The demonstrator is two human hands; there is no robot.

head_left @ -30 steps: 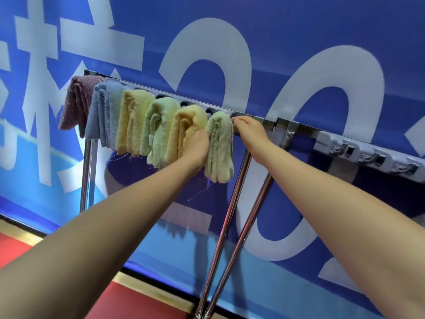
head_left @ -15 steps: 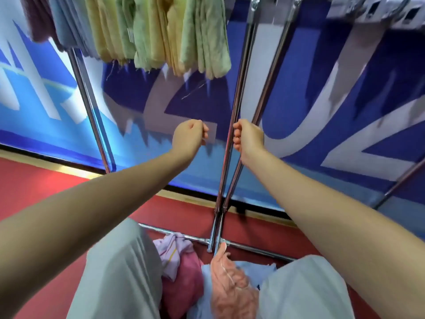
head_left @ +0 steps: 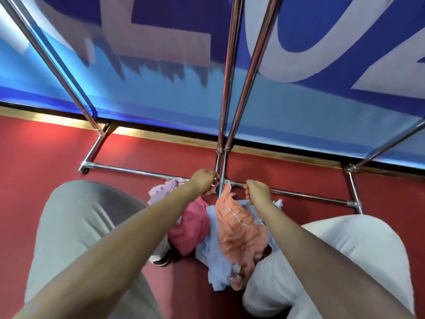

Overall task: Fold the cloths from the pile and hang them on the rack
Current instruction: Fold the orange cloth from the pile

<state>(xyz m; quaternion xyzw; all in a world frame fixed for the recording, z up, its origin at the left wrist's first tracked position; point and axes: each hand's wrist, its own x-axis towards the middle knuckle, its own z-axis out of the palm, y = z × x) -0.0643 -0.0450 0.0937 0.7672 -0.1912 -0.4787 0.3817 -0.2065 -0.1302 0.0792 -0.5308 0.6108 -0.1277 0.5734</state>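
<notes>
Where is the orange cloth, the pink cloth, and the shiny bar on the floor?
orange cloth point(head_left: 241, 229): head view, middle of its crumpled top.
pink cloth point(head_left: 192, 229): head view, centre of the bunched fabric.
shiny bar point(head_left: 138, 172): head view, left stretch of the rack's bottom rail.

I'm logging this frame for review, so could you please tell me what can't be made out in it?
- Head view: the rack top rail and anything hanging there, cut off by the upper edge.
- Whether the left hand or right hand grips any cloth: fingers curl away from the camera.
- How many cloths make up the pile: the forearms and knees cover parts.
</notes>
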